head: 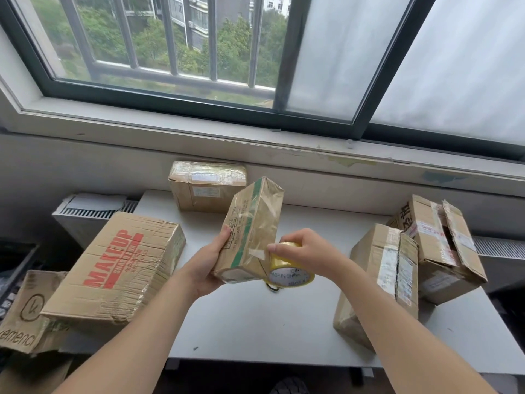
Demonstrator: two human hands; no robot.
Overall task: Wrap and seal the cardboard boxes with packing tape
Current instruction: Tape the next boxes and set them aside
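A small cardboard box [251, 226] with a green stripe and shiny tape on it is held tilted above the white table [255, 322]. My left hand [210, 263] grips its lower left end from beneath. My right hand [306, 251] grips a yellowish roll of packing tape [289, 273] pressed against the box's lower right side. A strip of tape runs from the roll onto the box face.
A large box marked MAKEUP [116, 268] lies at the left, a smaller brown box [21, 311] beside it. A taped box [206, 186] stands at the back. Two boxes, one tall [380, 280] and one open-flapped [443, 245], stand at the right. A window sill runs behind.
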